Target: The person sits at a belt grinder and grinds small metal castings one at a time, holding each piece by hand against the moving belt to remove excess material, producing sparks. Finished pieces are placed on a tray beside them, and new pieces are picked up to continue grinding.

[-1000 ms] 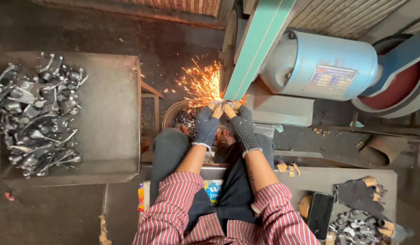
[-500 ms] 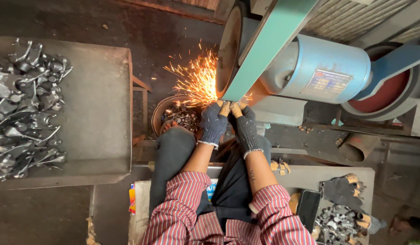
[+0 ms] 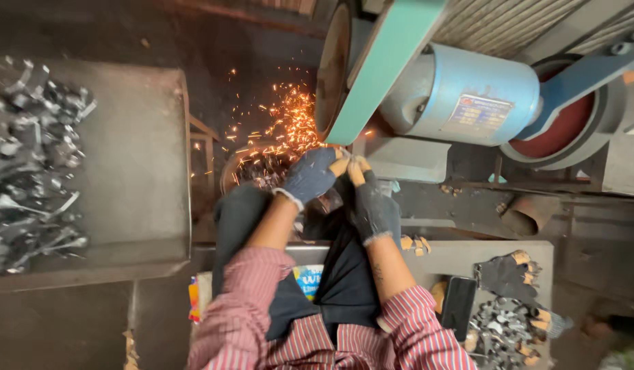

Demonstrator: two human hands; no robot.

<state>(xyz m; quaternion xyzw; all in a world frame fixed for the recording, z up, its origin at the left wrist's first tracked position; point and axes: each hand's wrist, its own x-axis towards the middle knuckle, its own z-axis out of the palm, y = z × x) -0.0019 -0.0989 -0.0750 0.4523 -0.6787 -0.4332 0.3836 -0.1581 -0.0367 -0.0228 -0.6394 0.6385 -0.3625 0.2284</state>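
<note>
From where I watch, the big blue cylindrical motor (image 3: 461,96) drives a green sanding belt (image 3: 382,65) that slants down to my hands, with a grey metal tray of shiny steel parts (image 3: 135,157) off to the left. My left hand (image 3: 310,175) and right hand (image 3: 373,205), in dark gloves with tan fingertips, are pressed together at the belt's lower edge. Orange sparks (image 3: 286,123) fly left; I cannot tell what they pinch.
</note>
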